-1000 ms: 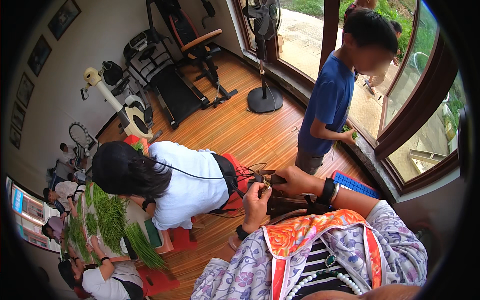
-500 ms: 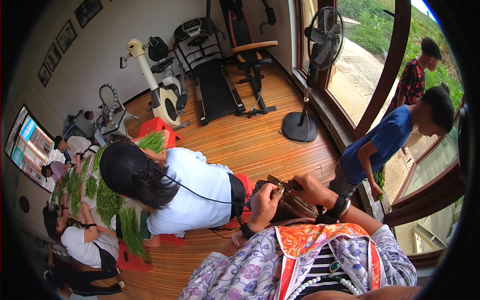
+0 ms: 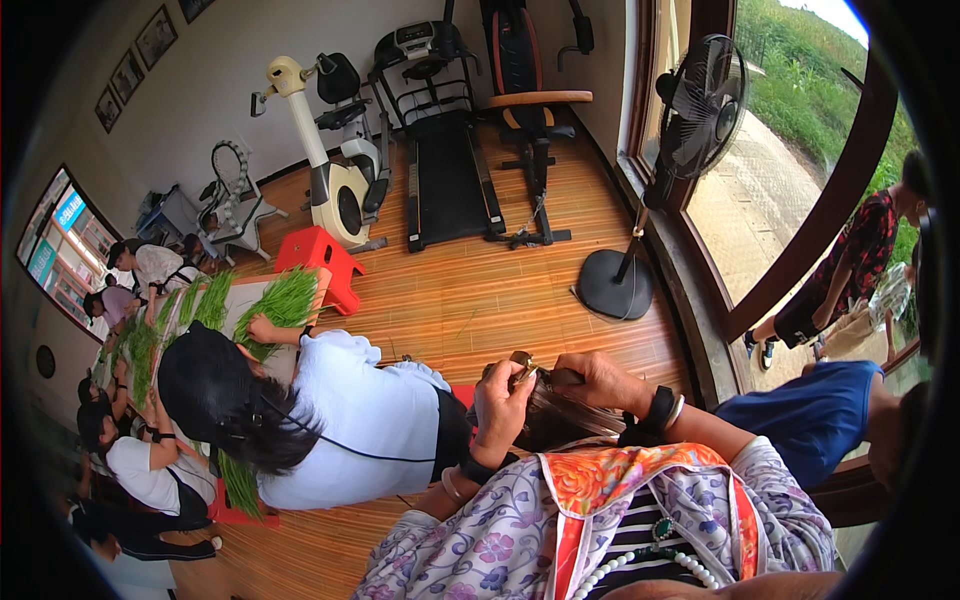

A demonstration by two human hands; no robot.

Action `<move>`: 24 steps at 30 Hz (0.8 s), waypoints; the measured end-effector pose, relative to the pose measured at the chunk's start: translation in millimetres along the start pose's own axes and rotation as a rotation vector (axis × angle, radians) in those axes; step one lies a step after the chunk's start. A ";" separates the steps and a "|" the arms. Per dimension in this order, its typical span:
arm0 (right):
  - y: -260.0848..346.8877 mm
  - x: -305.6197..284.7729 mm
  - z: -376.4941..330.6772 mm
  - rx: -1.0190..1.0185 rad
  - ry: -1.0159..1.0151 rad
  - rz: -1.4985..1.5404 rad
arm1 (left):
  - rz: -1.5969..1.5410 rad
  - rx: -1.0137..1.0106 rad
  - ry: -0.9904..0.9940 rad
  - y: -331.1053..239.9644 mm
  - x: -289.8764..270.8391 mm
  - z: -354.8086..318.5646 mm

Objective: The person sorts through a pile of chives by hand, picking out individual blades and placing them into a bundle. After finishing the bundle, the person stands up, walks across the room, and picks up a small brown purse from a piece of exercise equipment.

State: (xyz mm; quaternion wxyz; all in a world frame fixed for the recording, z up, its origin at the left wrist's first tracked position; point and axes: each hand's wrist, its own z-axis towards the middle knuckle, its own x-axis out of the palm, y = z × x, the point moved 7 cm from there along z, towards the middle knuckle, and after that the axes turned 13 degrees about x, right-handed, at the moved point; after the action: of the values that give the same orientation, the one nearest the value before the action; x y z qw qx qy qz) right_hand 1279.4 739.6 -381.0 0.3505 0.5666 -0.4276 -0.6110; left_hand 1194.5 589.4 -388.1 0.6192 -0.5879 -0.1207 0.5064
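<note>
In front of my chest, both hands are raised close together. My left hand (image 3: 500, 405) is closed, its thumb and fingers pinching a dark brown strap-like piece with a gold-coloured metal clasp (image 3: 528, 371). My right hand (image 3: 605, 385) is closed round another dark brown piece that meets the clasp. Just beneath them is a shiny brown bag-like thing (image 3: 565, 415), partly covered by my hands and sleeves. Whether the brown pieces belong to it, I cannot tell. Each wrist carries a black band and a bracelet.
At close left, a person in a light shirt (image 3: 350, 425) handles green stalks (image 3: 275, 310) on a long table, with others beyond. A red stool (image 3: 320, 265), treadmill (image 3: 450, 185) and standing fan (image 3: 620, 285) stand ahead. People in blue (image 3: 810, 415) and patterned red (image 3: 865, 240) are right.
The view has shifted, with the room sliding right. My hands have drawn closer together at the clasp. The person in blue is now lower and nearer, and the face-down person's hand is among the stalks.
</note>
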 end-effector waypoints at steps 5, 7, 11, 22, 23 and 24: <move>-53.8 -21.1 81.2 0.262 0.130 0.154 | -0.030 -0.019 -0.048 28.2 11.1 66.9; -55.1 -28.7 110.6 0.300 0.128 0.200 | -0.019 -0.028 -0.075 41.7 8.1 92.4; -71.0 -37.9 174.3 0.344 0.171 0.336 | -0.048 -0.030 -0.150 73.3 6.5 138.7; -220.6 -28.3 322.8 0.222 0.440 -0.215 | -0.006 -0.090 -0.608 159.5 -46.3 230.4; -251.9 -32.5 339.4 0.289 0.464 -0.262 | 0.018 -0.109 -0.654 168.1 -53.6 237.3; -276.7 -40.9 353.7 0.361 0.488 -0.309 | 0.042 -0.134 -0.696 176.4 -59.7 241.9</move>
State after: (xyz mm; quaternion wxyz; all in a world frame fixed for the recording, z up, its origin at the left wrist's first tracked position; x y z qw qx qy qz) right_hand 948.6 928.8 -622.2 0.2399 0.8071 -0.3413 -0.4177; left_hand 901.4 654.0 -443.7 0.4906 -0.4219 -0.3452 0.6798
